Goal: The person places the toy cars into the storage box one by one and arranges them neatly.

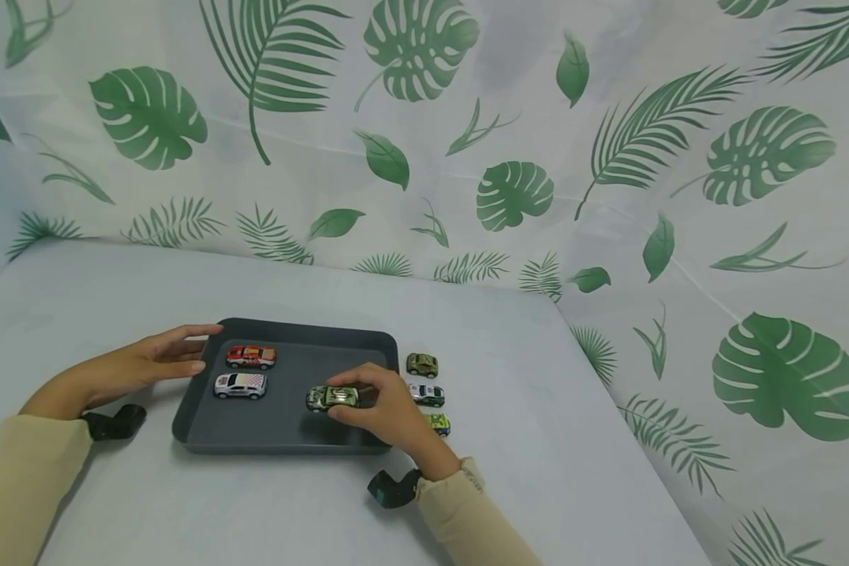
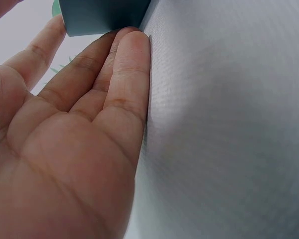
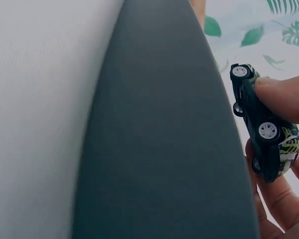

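Above the right half of the grey tray (image 1: 283, 450), my right hand (image 1: 385, 409) pinches a green camouflage toy car (image 1: 332, 398) between thumb and fingers. The right wrist view shows this toy car (image 3: 254, 117) with its dark underside and white wheels, held higher than the tray's wall (image 3: 164, 129). My left hand (image 1: 148, 358) rests at the tray's left side, fingers extended, fingertips at the rim. In the left wrist view, its fingers (image 2: 127, 74) lie low along the tabletop. Inside the tray stand a red toy car (image 1: 251, 357) and a white-and-pink toy car (image 1: 240, 385).
Right of the tray, a green-brown toy car (image 1: 422, 364), a white-and-black toy car (image 1: 428, 395) and a yellow-green toy car (image 1: 439, 424) form a column, the latter two partly behind my right hand. A leaf-print cloth (image 1: 424, 141) hangs behind the white table (image 1: 523, 472).
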{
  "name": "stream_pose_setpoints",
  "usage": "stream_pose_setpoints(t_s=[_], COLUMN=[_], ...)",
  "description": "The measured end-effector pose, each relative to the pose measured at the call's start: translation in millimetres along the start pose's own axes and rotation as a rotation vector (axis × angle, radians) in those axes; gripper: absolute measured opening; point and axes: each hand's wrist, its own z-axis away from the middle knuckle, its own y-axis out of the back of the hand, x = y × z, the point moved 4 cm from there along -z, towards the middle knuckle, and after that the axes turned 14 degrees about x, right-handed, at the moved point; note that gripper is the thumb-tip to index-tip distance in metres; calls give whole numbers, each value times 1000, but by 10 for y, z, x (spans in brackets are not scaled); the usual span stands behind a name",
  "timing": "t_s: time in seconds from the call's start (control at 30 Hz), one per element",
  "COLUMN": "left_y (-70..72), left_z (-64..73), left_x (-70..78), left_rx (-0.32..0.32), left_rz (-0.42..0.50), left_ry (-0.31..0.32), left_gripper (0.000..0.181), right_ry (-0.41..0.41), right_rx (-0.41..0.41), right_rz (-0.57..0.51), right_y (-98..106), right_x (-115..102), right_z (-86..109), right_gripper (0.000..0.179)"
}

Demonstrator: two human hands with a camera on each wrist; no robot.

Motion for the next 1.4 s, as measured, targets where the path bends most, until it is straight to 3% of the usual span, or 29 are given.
stream_pose_setpoints(t_s=[0.53,0.8,1.13,1.4], left_y=[-2,-5,-7,-7], left_z=[-12,-21,-17,-10], left_x=[15,11,-3,14], left_rx=[-2,2,9,17], left_rz=[14,10,-4,-15], left_ry=[18,22,19,14], left_gripper=[78,78,78,77], right_ry=[-98,-108,-180,-176], right_rx=[-2,9,20,23], right_rz=[-64,-58,-34,19], right_y=[-272,-392,-522,-611], right_x=[-19,-13,-55,-92], right_z=[-27,-55,-94,-114], right_gripper=[32,31,30,29])
